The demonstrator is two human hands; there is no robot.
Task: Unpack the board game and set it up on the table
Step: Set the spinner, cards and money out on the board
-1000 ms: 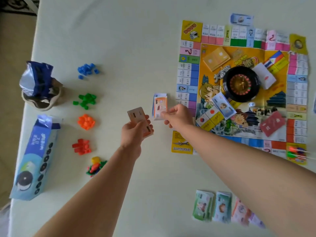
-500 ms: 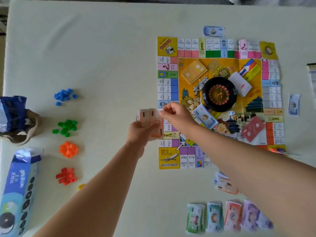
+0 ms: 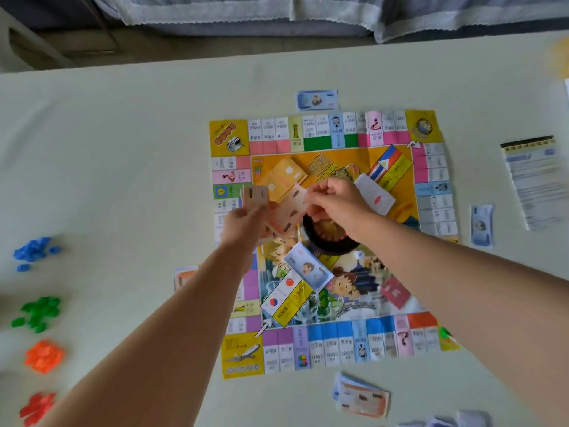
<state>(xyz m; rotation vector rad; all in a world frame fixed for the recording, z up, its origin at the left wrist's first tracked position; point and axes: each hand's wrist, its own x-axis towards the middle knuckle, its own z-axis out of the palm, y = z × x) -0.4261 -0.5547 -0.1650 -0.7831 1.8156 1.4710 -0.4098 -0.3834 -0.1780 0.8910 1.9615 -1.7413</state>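
**Friend:** How far along are you?

**Me:** Most of it is laid out, I'd say. The board [image 3: 323, 303] lies flat on the table [image 3: 123, 149], with the roulette wheel [image 3: 332, 246] near its middle and card decks around it. I think I'm sharing out the paper money.

**Friend:** What are your hands doing?

**Me:** My left hand [image 3: 243, 223] is curled round a stack of pink notes [image 3: 254, 195], held up over the board's left side. My right hand [image 3: 335, 201] pinches a single note [image 3: 289, 211] between thumb and fingertips. Its lower end overlaps the stack, so it isn't free yet.

**Friend:** Where does it go?

**Me:** Probably to one of the places around the board. A blue note [image 3: 317, 100] lies just past the far edge and another blue note [image 3: 482, 224] lies off the right edge. A small pile of notes [image 3: 361, 399] sits near the front edge.

**Friend:** What does the next move need?

**Me:** I need to draw off one sheet only, because thin paper tends to cling. Then I'd carry it clear of the wheel and lay it flat without nudging the decks.
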